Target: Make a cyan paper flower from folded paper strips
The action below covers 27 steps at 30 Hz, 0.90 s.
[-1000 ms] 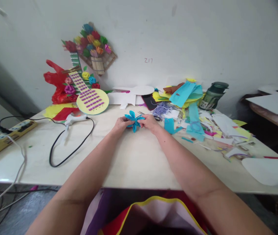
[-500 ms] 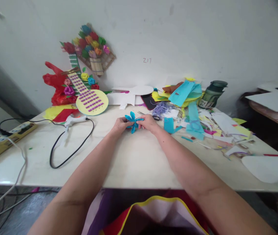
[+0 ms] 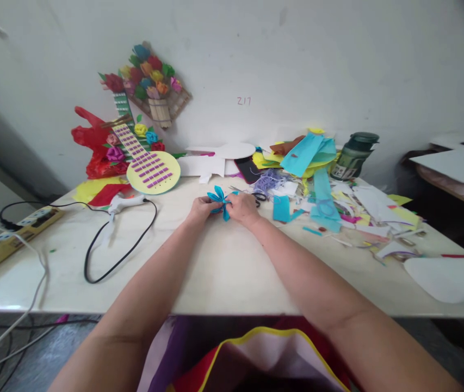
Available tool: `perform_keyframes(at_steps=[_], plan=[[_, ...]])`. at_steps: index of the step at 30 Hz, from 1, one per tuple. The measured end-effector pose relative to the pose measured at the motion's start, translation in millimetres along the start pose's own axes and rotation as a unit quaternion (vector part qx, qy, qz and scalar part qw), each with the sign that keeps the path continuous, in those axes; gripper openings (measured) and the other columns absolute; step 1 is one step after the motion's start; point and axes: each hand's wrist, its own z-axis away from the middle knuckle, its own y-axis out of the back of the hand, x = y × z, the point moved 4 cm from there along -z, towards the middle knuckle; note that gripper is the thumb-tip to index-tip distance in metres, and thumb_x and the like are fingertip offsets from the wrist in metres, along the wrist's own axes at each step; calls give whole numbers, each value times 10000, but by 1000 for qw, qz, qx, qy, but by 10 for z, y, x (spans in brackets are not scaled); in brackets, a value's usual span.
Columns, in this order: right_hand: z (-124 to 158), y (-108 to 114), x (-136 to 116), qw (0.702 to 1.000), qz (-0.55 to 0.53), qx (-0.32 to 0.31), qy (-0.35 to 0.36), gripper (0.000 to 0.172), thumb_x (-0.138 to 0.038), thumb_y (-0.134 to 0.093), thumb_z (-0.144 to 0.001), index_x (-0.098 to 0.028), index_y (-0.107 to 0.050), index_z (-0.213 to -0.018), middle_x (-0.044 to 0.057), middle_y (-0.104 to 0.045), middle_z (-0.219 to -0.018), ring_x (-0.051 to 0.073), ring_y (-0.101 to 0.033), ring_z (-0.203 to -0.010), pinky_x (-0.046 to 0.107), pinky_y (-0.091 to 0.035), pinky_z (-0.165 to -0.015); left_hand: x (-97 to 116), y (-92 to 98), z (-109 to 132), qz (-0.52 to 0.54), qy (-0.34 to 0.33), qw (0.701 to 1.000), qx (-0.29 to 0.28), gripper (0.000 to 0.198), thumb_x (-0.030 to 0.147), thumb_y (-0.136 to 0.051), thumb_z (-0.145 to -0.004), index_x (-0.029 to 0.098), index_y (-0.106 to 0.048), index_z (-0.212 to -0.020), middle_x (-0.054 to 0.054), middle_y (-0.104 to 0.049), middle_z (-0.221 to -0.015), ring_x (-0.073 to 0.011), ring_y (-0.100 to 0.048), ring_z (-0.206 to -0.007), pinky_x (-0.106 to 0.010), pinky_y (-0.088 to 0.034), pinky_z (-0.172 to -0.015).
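A small blue paper flower (image 3: 220, 200) with several folded petals is held just above the white table (image 3: 223, 267), between both hands. My left hand (image 3: 201, 208) pinches its left side. My right hand (image 3: 242, 207) grips its right side and covers some of the petals. A bit of red shows under the flower, too small to make out.
A white glue gun (image 3: 125, 202) with a black cord (image 3: 105, 256) lies to the left, near a power strip (image 3: 15, 228). A yellow paper guitar (image 3: 150, 166) and paper flowers (image 3: 146, 71) lean on the wall. Paper scraps (image 3: 338, 207) and a green bottle (image 3: 354, 155) sit right.
My right hand has closed further over the flower's right petals, and both hands have drawn closer together. The camera view has shifted slightly.
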Motion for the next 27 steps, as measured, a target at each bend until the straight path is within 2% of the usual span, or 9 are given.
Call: perform_keyframes(at_steps=[3,5,7,9,11,14,19,27], plan=[[-30,-50,135,984,-158,-26,-76,161,-216,-512,-705,-178,-668,-712,47,-664,-643,171,-585,-634,280,-424,-602,11,0,13,-21,-8,999,-35,263,277,-767,-473,112,-642,-634,-29,-614,-576,-128,-544,-525,-273,-424,-567],[-33,-113,211,942,-305,-88,-112,133,-210,-526,-693,-164,-618,-608,13,-612,-518,115,-501,-464,248,-390,-491,21,-2,23,-34,-3,998,-55,264,289,-758,-495,109,-648,-653,-38,-621,-598,-128,-543,-532,-272,-414,-562],[-24,-135,244,891,-419,-132,-114,104,-227,-549,-687,-154,-600,-633,-8,-598,-503,77,-434,-397,224,-345,-429,37,-1,32,-39,2,997,-61,265,287,-751,-500,106,-652,-667,-43,-625,-612,-130,-544,-539,-273,-410,-564],[-10,-120,247,861,-475,-152,-101,120,-268,-576,-683,-149,-598,-691,-17,-601,-516,62,-415,-386,206,-314,-404,56,-1,42,-35,2,997,-64,265,278,-746,-502,107,-654,-682,-43,-627,-626,-132,-548,-551,-275,-412,-577],[1,-91,237,858,-483,-146,-94,171,-320,-598,-678,-150,-581,-674,-25,-586,-498,57,-401,-380,198,-291,-391,70,-4,54,-28,2,997,-70,263,271,-744,-505,111,-656,-694,-40,-629,-636,-133,-553,-564,-277,-415,-591],[2,-61,214,872,-466,-112,-95,260,-382,-603,-679,-156,-532,-570,-38,-530,-442,50,-361,-361,204,-271,-387,75,-10,71,-21,2,996,-83,265,273,-748,-512,118,-660,-709,-38,-634,-650,-133,-557,-574,-276,-416,-600],[-13,-86,213,883,-453,-67,-101,354,-427,-582,-696,-157,-509,-478,-44,-484,-407,52,-365,-383,224,-323,-455,54,-24,75,-11,1,995,-97,278,292,-747,-542,121,-664,-746,-33,-633,-661,-124,-555,-573,-275,-423,-608],[-53,-184,282,856,-496,-55,-136,354,-412,-607,-667,-168,-470,-450,-51,-453,-384,61,-381,-391,239,-350,-488,83,-69,95,3,-10,995,-101,277,291,-758,-538,118,-662,-733,-37,-635,-674,-135,-569,-597,-294,-453,-650]])
